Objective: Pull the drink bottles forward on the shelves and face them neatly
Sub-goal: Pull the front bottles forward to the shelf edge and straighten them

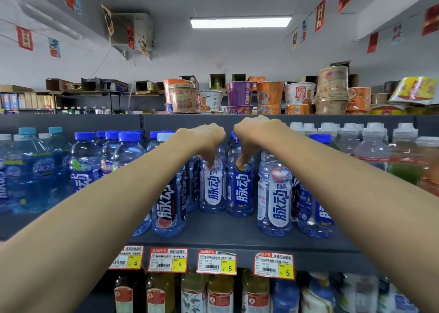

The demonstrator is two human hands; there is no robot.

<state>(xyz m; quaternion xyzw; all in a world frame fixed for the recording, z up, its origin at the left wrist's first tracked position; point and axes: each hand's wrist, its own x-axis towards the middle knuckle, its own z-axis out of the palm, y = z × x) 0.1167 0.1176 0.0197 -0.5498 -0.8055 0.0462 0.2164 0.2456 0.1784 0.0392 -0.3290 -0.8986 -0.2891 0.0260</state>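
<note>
Blue drink bottles with white and blue labels stand on a dark shelf [213, 232]. Two of them sit set back in the middle. My left hand [204, 139] reaches over and grips the top of the white-labelled bottle [212, 189]. Beside it, my right hand [251, 134] grips the top of the blue-labelled bottle [241, 194]. Their caps are hidden under my hands. Nearer the shelf's front edge stand a dark-labelled bottle [169, 208] on the left and a white-labelled bottle [275, 194] on the right.
More blue-capped bottles [84, 160] and large water bottles [28, 170] fill the left. Clear white-capped bottles [373, 146] fill the right. Instant noodle cups [240, 94] sit on the shelf top. Price tags [216, 262] hang on the shelf edge above a lower row of bottles [194, 293].
</note>
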